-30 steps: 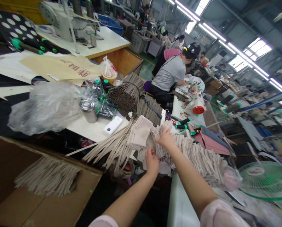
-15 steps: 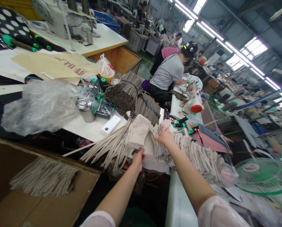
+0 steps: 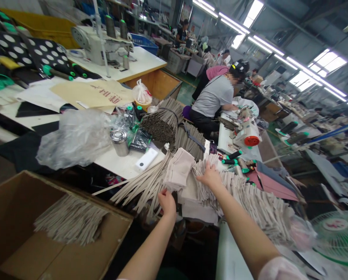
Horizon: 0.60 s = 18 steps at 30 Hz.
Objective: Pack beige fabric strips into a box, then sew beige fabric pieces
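Note:
My right hand [image 3: 210, 177] rests on the near end of a long row of gathered beige fabric pieces [image 3: 249, 196], thumb and fingers apart. Just below a stack of folded beige fabric [image 3: 179, 167], my left hand [image 3: 167, 203] is closed with its fingers curled together. Whatever it pinches is hidden or too small to make out. Long narrow beige strips [image 3: 141, 182] fan out to the left of the folded stack, close to my left fingers. A flat beige piece [image 3: 198, 210] hangs at the front edge between my hands.
A cardboard box [image 3: 112, 233] with a bundle of strips [image 3: 71, 219] stands at lower left. Behind are a metal can [image 3: 119, 143], a white device [image 3: 146, 159] and tied grey-brown strip bundles [image 3: 159, 124]. A green fan [image 3: 337, 233] is at right; a person [image 3: 213, 97] sits at a sewing machine [image 3: 246, 130].
My left hand has shifted slightly left and turned; the dark thing seen at its fingers before no longer shows. The right hand stays on the gathered fabric. The whole view has swung left.

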Tool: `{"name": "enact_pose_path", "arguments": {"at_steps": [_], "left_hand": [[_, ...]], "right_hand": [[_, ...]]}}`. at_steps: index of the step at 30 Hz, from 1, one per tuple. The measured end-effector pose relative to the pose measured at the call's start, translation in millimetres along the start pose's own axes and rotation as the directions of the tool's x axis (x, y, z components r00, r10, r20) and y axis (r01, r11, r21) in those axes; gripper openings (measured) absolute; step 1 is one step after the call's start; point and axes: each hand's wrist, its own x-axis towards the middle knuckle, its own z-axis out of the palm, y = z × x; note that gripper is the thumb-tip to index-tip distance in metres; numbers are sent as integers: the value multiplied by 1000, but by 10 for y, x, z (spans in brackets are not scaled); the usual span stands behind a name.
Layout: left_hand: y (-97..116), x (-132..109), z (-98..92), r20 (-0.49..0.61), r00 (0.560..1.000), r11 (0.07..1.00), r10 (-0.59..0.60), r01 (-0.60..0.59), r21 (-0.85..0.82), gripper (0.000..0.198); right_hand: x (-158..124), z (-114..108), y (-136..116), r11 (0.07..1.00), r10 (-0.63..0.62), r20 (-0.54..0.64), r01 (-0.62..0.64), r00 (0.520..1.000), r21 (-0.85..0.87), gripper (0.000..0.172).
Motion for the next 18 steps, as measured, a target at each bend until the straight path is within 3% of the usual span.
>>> {"name": "enact_pose_path", "arguments": {"at_steps": [3,6,9,11,13,15,18], "left_hand": [[233,157,-144,-69,990,989,126,-121,79,25],[491,258,-121,23,969,960,245,-246,138,43],[644,251,-28,99,954,939,281,-295,174,54],[666,204,4,111,952,937,286,-302,174,52],[628,157,-5,91,956,945,279,-290,148,52],[543,130,-40,53,969,964,243,-247,96,55],[355,136,-101,21,991,991,130,-129,-38,42]], "right_hand": [[-17,19,-17,1000,3,-7,-3,1000,-6,104],[-59,66,-54,999,-15,-96,11,995,-49,103],[-115,131,-108,983,-156,-220,129,963,-132,97],[-148,169,-150,953,-293,-263,258,919,-159,87],[-173,204,-206,911,-412,-291,394,863,-120,66],[-192,248,-290,854,-494,-316,520,810,-3,45],[-213,357,-476,747,-544,-316,620,777,238,40]]}}
